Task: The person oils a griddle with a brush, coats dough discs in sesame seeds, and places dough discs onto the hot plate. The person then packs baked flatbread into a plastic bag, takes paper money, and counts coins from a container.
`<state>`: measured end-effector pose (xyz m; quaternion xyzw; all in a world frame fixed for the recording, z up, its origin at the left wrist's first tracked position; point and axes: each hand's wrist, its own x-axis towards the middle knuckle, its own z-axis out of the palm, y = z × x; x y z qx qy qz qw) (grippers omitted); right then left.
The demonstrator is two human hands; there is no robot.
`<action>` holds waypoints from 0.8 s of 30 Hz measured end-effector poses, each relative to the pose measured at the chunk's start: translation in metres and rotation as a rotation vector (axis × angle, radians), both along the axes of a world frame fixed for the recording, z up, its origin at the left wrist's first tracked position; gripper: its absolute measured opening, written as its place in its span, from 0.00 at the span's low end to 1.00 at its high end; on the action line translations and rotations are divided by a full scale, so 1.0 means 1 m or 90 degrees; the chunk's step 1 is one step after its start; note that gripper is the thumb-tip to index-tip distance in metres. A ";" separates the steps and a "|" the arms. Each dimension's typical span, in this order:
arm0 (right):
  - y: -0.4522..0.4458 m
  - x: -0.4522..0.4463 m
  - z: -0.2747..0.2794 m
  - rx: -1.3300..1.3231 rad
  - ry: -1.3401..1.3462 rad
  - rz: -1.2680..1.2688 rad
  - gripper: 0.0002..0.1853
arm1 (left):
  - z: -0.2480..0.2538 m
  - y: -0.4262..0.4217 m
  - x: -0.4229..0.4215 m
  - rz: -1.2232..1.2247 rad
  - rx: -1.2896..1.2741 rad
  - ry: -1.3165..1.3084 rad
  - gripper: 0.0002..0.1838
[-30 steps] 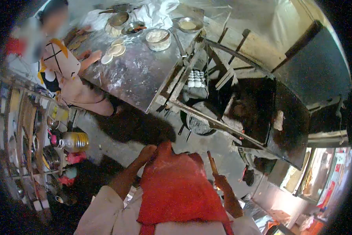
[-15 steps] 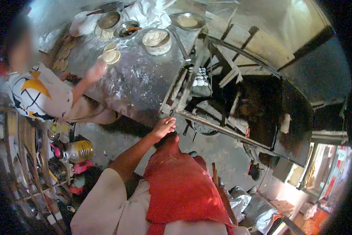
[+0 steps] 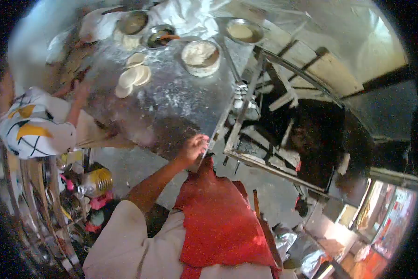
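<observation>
My left hand (image 3: 195, 148) is raised at the near right corner of the dark, floury worktable (image 3: 171, 123). Its fingers are curled together, and blur hides whether anything is in them. My right hand does not show; a red apron (image 3: 223, 223) covers my front. Several flat rounds of dough (image 3: 133, 78) lie overlapping on the table, beyond my left hand and to its left. Farther back stands a round tub (image 3: 200, 64) with whitish dough or flour inside.
A co-worker (image 3: 36, 123) stands at the table's left side, one hand (image 3: 81, 89) over it. Metal bowls (image 3: 158, 37) and a steel dish (image 3: 244, 31) sit at the back. A metal-framed stand (image 3: 264, 162) borders the table's right. A yellow jug (image 3: 97, 181) is lower left.
The co-worker's hand has drawn back left from the dough rounds, and more rounds show on the table. The view has shifted, so table items sit farther right and lower. My left hand stays near the corner.
</observation>
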<state>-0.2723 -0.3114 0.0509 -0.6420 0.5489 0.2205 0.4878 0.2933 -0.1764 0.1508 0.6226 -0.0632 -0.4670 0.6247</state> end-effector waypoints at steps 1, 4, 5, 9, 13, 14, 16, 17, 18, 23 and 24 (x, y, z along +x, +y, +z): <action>0.002 0.002 0.004 -0.003 0.002 -0.004 0.12 | -0.005 -0.010 0.005 0.020 0.010 0.078 0.16; 0.020 -0.001 0.017 -0.014 0.005 -0.009 0.12 | -0.004 -0.041 0.006 -0.077 -0.053 -0.033 0.15; 0.032 -0.013 0.018 -0.014 0.012 -0.031 0.12 | 0.009 -0.055 0.004 -0.111 -0.037 -0.017 0.15; 0.070 -0.043 0.031 0.027 0.097 -0.199 0.11 | 0.012 -0.111 -0.033 -0.236 -0.002 -0.040 0.17; 0.112 -0.068 0.056 0.257 -0.133 -0.685 0.20 | 0.017 -0.142 -0.087 -0.377 0.028 -0.047 0.19; 0.121 -0.073 0.057 0.258 -0.136 -0.702 0.20 | 0.016 -0.148 -0.100 -0.406 0.045 -0.056 0.19; 0.135 -0.074 0.062 0.189 0.106 -0.644 0.19 | 0.012 -0.158 -0.128 -0.443 0.063 -0.048 0.20; 0.134 -0.071 0.069 0.194 0.101 -0.657 0.19 | 0.011 -0.165 -0.143 -0.457 0.069 -0.035 0.19; 0.129 -0.070 0.077 0.139 0.182 -0.522 0.19 | 0.012 -0.170 -0.160 -0.467 0.073 -0.022 0.19; 0.122 -0.154 0.062 0.088 0.235 -0.497 0.21 | 0.011 -0.221 -0.253 -0.510 0.087 -0.020 0.19; 0.120 -0.170 0.057 0.087 0.221 -0.538 0.22 | 0.014 -0.235 -0.275 -0.523 0.078 -0.029 0.19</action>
